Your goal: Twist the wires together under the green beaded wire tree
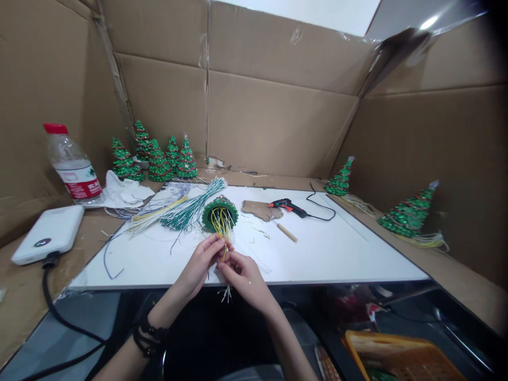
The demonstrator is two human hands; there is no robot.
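Far left I see a white power bank (50,233) on the cardboard w/ a black cable running off its near end. Behind it stands a water bottle (73,166), red cap, upright, next to a crumpled white cloth (121,193). Further back, a cluster of small green trees (156,156) against the cardboard wall.

On the white counter (337,254), a bundle of green & white wires (190,209) fans out toward the back left, w/ yellow and violet strands beside it. Just right of that lies the green tree base (220,211), tipped so its open underside faces me, yellow wires (219,222) spilling out toward my hands.

My left hand (200,264) has its grip pinched on the yellow wires, thumb and fingers together at approx. the front edge of the counter. My right hand (244,278) meets it from the other side, grip also closed on the same strands; white wire ends hang below the two hands.

Right of center: a cardboard scrap (262,210), a wooden-handled tool (286,232), a black/red glue gun (288,206) w/ cord. Far right, two finished trees (407,214) lie on the cardboard ledge.
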